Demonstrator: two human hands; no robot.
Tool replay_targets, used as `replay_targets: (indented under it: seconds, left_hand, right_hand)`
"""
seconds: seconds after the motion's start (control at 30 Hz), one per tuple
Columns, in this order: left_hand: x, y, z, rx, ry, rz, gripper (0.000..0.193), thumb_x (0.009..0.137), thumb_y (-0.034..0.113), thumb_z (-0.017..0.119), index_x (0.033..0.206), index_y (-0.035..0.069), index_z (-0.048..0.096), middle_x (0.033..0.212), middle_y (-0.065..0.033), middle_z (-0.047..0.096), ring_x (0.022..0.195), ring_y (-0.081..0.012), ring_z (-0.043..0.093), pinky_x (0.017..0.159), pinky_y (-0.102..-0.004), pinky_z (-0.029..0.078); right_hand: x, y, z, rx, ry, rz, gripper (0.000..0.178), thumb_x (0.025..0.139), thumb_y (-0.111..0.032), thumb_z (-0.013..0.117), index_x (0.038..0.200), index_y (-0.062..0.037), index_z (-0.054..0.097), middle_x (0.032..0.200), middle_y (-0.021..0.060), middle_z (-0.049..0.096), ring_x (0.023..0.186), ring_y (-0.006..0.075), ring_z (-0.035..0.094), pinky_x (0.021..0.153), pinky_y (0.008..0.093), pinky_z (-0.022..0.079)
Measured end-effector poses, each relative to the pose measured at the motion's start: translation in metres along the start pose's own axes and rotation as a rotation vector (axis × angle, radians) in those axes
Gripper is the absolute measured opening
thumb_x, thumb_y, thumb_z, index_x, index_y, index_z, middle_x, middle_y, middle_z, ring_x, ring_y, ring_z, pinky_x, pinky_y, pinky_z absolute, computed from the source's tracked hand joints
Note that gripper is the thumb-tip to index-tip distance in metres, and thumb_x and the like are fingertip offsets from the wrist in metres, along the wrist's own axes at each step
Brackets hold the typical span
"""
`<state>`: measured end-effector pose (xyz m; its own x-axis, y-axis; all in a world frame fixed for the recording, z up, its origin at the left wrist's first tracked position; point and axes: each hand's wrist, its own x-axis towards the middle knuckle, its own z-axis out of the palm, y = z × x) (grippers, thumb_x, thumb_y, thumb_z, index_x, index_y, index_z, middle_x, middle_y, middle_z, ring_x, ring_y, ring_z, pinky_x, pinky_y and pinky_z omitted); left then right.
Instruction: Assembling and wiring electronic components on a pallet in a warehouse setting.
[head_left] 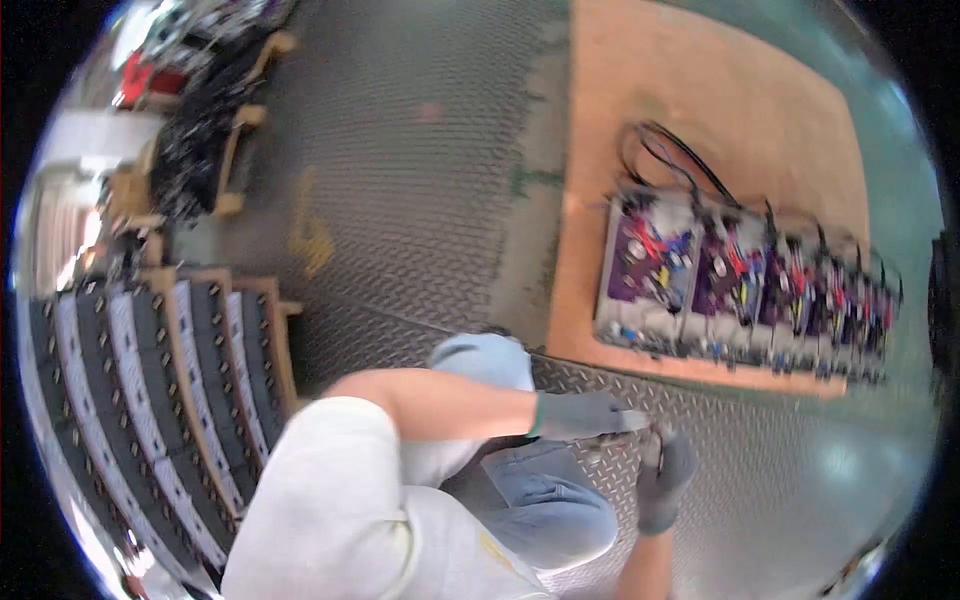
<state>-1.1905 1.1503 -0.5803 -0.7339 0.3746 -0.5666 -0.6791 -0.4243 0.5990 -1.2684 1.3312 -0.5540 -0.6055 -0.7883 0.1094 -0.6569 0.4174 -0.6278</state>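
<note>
Both my hands wear grey gloves and meet low over the metal floor, in front of my bent, jeans-clad knee. My left hand [582, 414] reaches in from the left, its fingers closed round something small and pale at the tips. Facing it, my right hand [667, 482] comes up from below with curled fingers around a small dark part. Blur hides what kind of parts these are, and whether they are joined. Beyond the hands stands a row of open grey units [640, 330] with purple boards and red, blue and yellow wires.
The units rest on a plywood sheet [720, 90], with black cables [690, 155] looping behind them. Diamond-plate floor [400, 190] surrounds it. At left are rows of dark modules [150, 350] on wooden frames and a black-wrapped load [190, 160] on a pallet.
</note>
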Motion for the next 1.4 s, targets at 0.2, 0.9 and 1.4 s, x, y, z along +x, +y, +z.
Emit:
replay_targets:
  seconds: [0.2,0.9,1.4]
  left_hand:
    - [-0.041,-0.039,-0.018,-0.311,0.562,0.09,0.04,0.086,0.05,0.056,0.072,0.012,0.058,0.059,0.003,0.045,0.051,-0.0085,0.042,0.051,-0.0281,0.044]
    - [-0.543,-0.1,0.24,-1.676,1.486,0.999,0.02,0.085,0.031,0.064,0.08,0.013,0.055,0.05,0.0019,0.041,0.044,-0.0101,0.04,0.072,-0.0338,0.052]
    - [-0.667,-0.151,0.255,-1.776,1.296,1.939,0.013,0.094,0.019,0.05,0.1,0.009,0.055,0.062,0.0015,0.046,0.051,-0.0093,0.043,0.057,-0.025,0.047]
  right_hand:
    - [0.004,-0.125,-0.037,0.043,-0.131,-0.224,0.02,0.083,-0.009,0.058,0.103,-0.0055,0.058,0.064,0.0096,0.05,0.056,0.0273,0.049,0.053,0.0393,0.038]
    - [0.099,-0.481,-0.101,0.685,-0.93,-0.371,0.016,0.093,-0.013,0.051,0.089,0.0012,0.055,0.072,0.0039,0.056,0.064,0.0091,0.051,0.057,0.0247,0.043]
    - [0.02,-0.713,-0.01,0.473,-1.379,-0.947,0.017,0.09,-0.014,0.053,0.099,-0.0022,0.06,0.08,0.0091,0.065,0.073,0.0147,0.062,0.067,0.0293,0.049]
